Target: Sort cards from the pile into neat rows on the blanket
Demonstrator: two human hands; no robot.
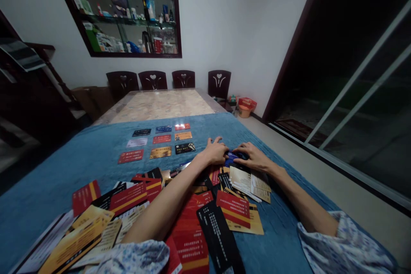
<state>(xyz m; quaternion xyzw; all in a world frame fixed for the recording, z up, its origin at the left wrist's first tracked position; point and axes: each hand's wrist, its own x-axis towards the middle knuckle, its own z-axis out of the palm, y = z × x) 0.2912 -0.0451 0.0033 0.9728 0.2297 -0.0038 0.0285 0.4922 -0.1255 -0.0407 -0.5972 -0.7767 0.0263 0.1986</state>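
Observation:
My left hand (pixel 215 152) reaches over the pile, its upper fingers spread and its lower fingers at the left edge of a blue card (pixel 230 159). On the other side, my right hand (pixel 253 157) has its fingers bent over the right part of that card, with something dark under them. Just below the right hand lies a stack of cream cards (pixel 241 178). Loose red, black and gold cards are heaped under and around my left forearm, among them a red card (pixel 233 209) and a black card (pixel 218 237).
Beyond the heap, several cards lie in spaced rows, including a black VIP card (pixel 185 148) and a gold card (pixel 160 152). A blue cloth (pixel 96 145) covers the near part of the table (pixel 160 103). Chairs (pixel 153 80) stand at the far end.

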